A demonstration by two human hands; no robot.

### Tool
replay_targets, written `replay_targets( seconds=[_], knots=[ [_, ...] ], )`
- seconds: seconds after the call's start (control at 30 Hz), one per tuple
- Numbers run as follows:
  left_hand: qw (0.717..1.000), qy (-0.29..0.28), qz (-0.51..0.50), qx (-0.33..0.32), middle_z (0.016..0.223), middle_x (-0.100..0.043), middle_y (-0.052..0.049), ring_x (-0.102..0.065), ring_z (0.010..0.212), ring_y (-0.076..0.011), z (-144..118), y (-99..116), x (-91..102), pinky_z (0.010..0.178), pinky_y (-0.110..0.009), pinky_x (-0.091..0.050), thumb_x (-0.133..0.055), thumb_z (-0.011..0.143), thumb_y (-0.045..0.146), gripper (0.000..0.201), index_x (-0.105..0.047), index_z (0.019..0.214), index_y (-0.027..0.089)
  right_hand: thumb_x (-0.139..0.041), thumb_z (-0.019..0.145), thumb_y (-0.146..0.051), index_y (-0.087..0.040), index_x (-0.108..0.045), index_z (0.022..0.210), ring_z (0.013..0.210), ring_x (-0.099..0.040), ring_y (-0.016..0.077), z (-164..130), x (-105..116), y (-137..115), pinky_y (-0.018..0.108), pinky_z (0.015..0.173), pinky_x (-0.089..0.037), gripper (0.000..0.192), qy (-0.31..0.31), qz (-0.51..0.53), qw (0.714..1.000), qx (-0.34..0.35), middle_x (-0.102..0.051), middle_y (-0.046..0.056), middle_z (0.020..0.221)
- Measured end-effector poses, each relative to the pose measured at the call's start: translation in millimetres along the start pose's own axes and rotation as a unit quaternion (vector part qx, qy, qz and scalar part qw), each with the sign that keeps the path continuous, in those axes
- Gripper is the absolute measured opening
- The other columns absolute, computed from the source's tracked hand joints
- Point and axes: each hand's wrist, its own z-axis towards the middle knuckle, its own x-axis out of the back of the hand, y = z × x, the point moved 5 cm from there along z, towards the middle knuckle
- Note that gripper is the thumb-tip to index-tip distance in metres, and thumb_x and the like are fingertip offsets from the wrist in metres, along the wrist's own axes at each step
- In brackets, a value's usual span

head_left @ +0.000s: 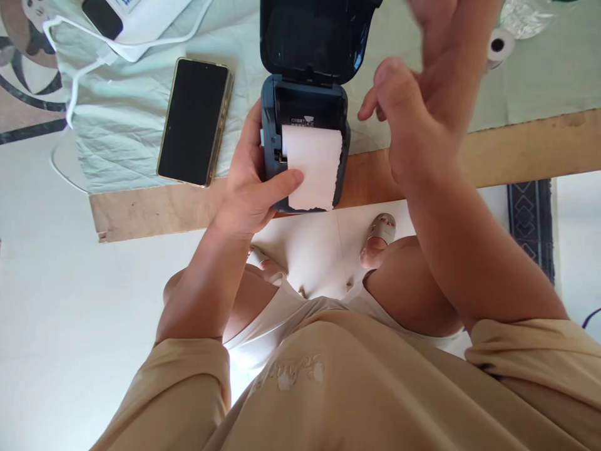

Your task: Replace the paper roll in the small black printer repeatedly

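Observation:
My left hand [256, 172] is wrapped round a small dark portable receipt printer [271, 134], held at the table's front edge. The printer's black lid [312, 37] is swung back, away from me. White paper [315, 164] with a ragged torn edge lies out of the paper bay toward me, my left thumb pressing on it. To the right of the printer, my right hand [425, 106] is raised and touches nothing I can see. Its fingers are apart, some partly curled, and the upper part is blurred and cut off by the frame.
A smartphone [193, 122] lies left of the printer on the green cloth [117, 144]. Behind it are a white device [150, 28] and a white cable [75, 94]. A paper roll [499, 46] and crumpled clear plastic [523, 19] sit back right. The wooden table edge [154, 216] runs across.

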Motion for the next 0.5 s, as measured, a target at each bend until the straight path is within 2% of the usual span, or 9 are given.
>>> replay_targets(
  seconds=[0.07, 0.1, 0.17, 0.23, 0.3, 0.37, 0.5],
  knots=[
    [1.0, 0.008, 0.011, 0.017, 0.114, -0.071, -0.005, -0.07, 0.092, -0.0261, -1.2, -0.1, 0.9, 0.076, -0.037, -0.058, -0.084, 0.07, 0.039, 0.066, -0.057, 0.13, 0.033, -0.056, 0.092, -0.035, -0.027, -0.056, 0.119, 0.136, -0.059, 0.0212, 5.8, -4.5, 6.6, 0.025, 0.057, -0.048, 0.029, -0.032, 0.077, 0.995, -0.048, -0.054, 0.001, 0.146],
    [1.0, 0.009, 0.015, 0.02, 0.115, -0.071, -0.006, -0.071, 0.094, -0.0272, -2.0, 0.7, 0.9, 0.077, -0.037, -0.058, -0.084, 0.07, 0.039, 0.068, -0.056, 0.132, 0.032, -0.052, 0.093, -0.035, -0.027, -0.057, 0.115, 0.133, -0.06, 0.0207, 7.6, -6.3, 9.5, 0.024, 0.055, -0.047, 0.024, -0.04, 0.096, 0.992, -0.068, -0.056, 0.0, 0.144],
    [0.999, 0.009, 0.025, 0.024, 0.118, -0.07, -0.006, -0.071, 0.104, -0.0306, -3.5, 1.9, 0.9, 0.083, -0.039, -0.058, -0.085, 0.07, 0.041, 0.072, -0.055, 0.135, 0.032, -0.048, 0.096, -0.039, -0.025, -0.059, 0.102, 0.115, -0.064, 0.0184, 9.3, -7.3, 12.7, 0.025, 0.049, -0.041, 0.018, -0.03, 0.105, 0.991, -0.078, -0.061, 0.002, 0.129],
    [0.999, 0.014, 0.033, 0.023, 0.122, -0.069, -0.007, -0.069, 0.115, -0.0337, -4.3, 2.7, 1.7, 0.089, -0.041, -0.057, -0.086, 0.07, 0.044, 0.072, -0.056, 0.135, 0.033, -0.052, 0.095, -0.04, -0.024, -0.06, 0.096, 0.101, -0.063, 0.0168, 8.3, -7.7, 13.7, 0.026, 0.049, -0.039, 0.018, -0.028, 0.082, 0.994, -0.065, -0.063, 0.004, 0.113],
    [0.999, 0.012, 0.033, 0.024, 0.127, -0.068, -0.008, -0.066, 0.122, -0.0356, -4.6, 2.6, 2.0, 0.094, -0.043, -0.057, -0.087, 0.069, 0.045, 0.072, -0.057, 0.134, 0.032, -0.056, 0.092, -0.038, -0.024, -0.061, 0.103, 0.1, -0.061, 0.017, 4.8, -9.5, 15.6, 0.027, 0.054, -0.043, 0.019, -0.054, 0.05, 0.995, -0.061, -0.063, 0.006, 0.11],
    [0.999, -0.001, 0.021, 0.026, 0.131, -0.067, -0.008, -0.066, 0.124, -0.0362, -4.9, 2.1, 1.0, 0.094, -0.043, -0.057, -0.087, 0.071, 0.044, 0.072, -0.056, 0.135, 0.032, -0.06, 0.088, -0.039, -0.022, -0.06, 0.114, 0.105, -0.062, 0.018, -0.4, -13.5, 19.6, 0.028, 0.061, -0.047, 0.031, -0.113, 0.021, 0.99, -0.077, -0.065, 0.007, 0.114],
    [1.0, -0.012, -0.008, 0.003, 0.125, -0.068, -0.007, -0.068, 0.12, -0.0348, -6.5, 4.7, -2.3, 0.088, -0.043, -0.06, -0.08, 0.078, 0.049, 0.065, -0.057, 0.136, 0.033, -0.068, 0.085, -0.053, -0.025, -0.055, 0.126, 0.094, -0.062, 0.0162, -9.8, -21.5, 24.3, 0.031, 0.079, -0.051, 0.052, -0.232, -0.011, 0.971, -0.065, -0.067, 0.002, 0.113]
  ],
)
